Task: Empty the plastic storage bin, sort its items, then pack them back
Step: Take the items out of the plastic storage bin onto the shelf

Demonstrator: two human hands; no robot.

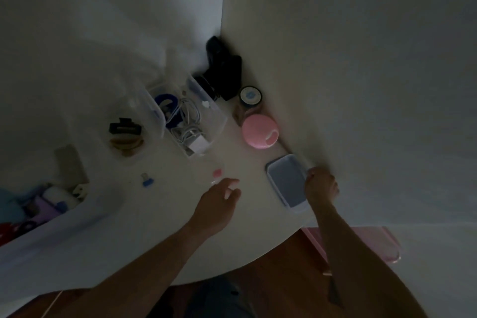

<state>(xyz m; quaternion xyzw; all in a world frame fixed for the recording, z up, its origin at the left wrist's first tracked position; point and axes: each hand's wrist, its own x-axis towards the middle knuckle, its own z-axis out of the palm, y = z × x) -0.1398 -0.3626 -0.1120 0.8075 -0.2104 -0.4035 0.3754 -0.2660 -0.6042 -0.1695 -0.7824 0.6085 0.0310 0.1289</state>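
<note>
**Sorting under way: lid at your right hand, small bits still loose on the table**

Nearest the lens are your two bare forearms, reaching out over the white table [129,253]. Biggest thing in play is the large plastic storage bin [59,230] at the left edge, soft blue and purple items heaped inside it, so by my read the emptying isn't finished. Beyond it, up the middle, a clear organiser tray [196,121] holds a tangle of white cables and a charger. Against the wall on the right lies a flat blue-grey lid [286,183]; your right hand [321,188] sits at its far edge, fingers curled at the rim, though in this gloom I can't tell whether you've actually got hold of it or are only touching. Just beyond the lid, the pink round case [259,134]. Left of the tray, a black hair claw [125,128].

Now the small stuff: your left hand [219,204] hovers loose and open, holding nothing, fingers pointing at a little pink item [217,173], with a blue binder clip [147,179] well to its left.

Next move, I'd judge: pinch that pink piece cleanly. It's tiny, so fingertips only, then give it a group.
</note>
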